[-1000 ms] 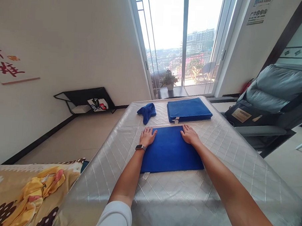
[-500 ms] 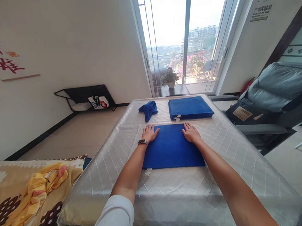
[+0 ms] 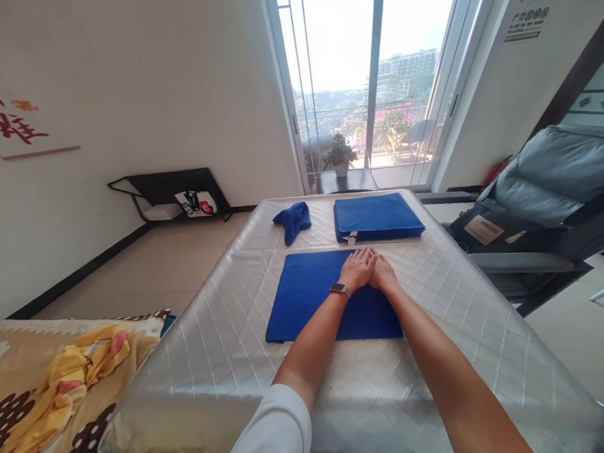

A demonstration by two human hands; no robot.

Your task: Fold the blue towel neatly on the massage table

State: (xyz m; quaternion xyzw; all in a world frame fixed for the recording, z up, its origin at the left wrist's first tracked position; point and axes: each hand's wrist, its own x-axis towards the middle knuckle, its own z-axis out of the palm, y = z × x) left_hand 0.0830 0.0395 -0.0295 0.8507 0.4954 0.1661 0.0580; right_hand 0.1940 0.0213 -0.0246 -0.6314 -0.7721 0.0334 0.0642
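Observation:
A blue towel [image 3: 303, 297] lies flat on the silver quilted table cover [image 3: 228, 317]. My left hand [image 3: 357, 268], with a watch on its wrist, rests palm down on the towel near its far right part, fingers stretched out. Right beside it, touching or nearly so, my right hand [image 3: 381, 270] lies flat at the towel's far right corner. Beyond the hands sits a neat stack of folded blue towels [image 3: 377, 216] with a white tag at its near left corner. A crumpled blue cloth [image 3: 293, 223] lies to the left of the stack.
A grey recliner armchair [image 3: 548, 197] stands close on the right. At lower left is a patterned bedspread with a yellow cloth [image 3: 69, 383] on it. A potted plant [image 3: 340, 155] stands on a chair by the glass door; a black rack [image 3: 178, 194] is by the left wall.
My left hand has slid right across the towel, from its left edge to beside my right hand. The right hand stays near the far right corner.

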